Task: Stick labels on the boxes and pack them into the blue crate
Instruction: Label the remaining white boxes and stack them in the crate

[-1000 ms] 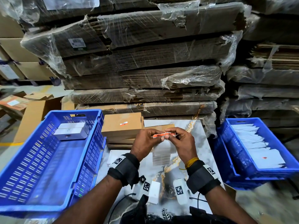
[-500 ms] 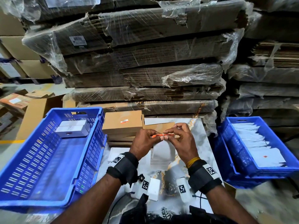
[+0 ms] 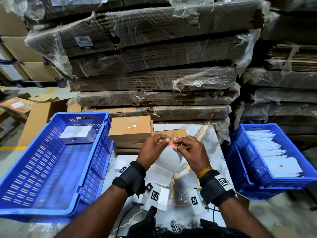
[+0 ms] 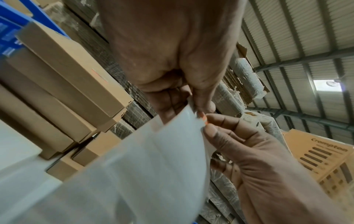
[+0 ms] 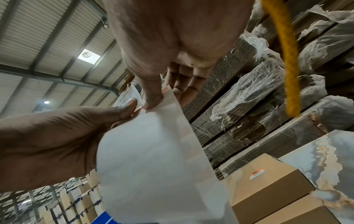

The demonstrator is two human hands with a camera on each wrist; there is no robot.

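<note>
You are working at a marble-patterned table [image 3: 208, 134], grey and white with orange veins. At its far left corner lies a stack of flat brown cardboard boxes [image 3: 130, 128]; the top one bears a small orange-and-white label [image 3: 132, 126]. Beside that stack, toward the middle, another brown box [image 3: 169, 132] lies flat. Nearer to you, a white box [image 3: 120, 163] rests close to the left edge. The big blue crate [image 3: 51, 162] overlaps the table's left edge; how much of it rests on the table is not clear.
</note>
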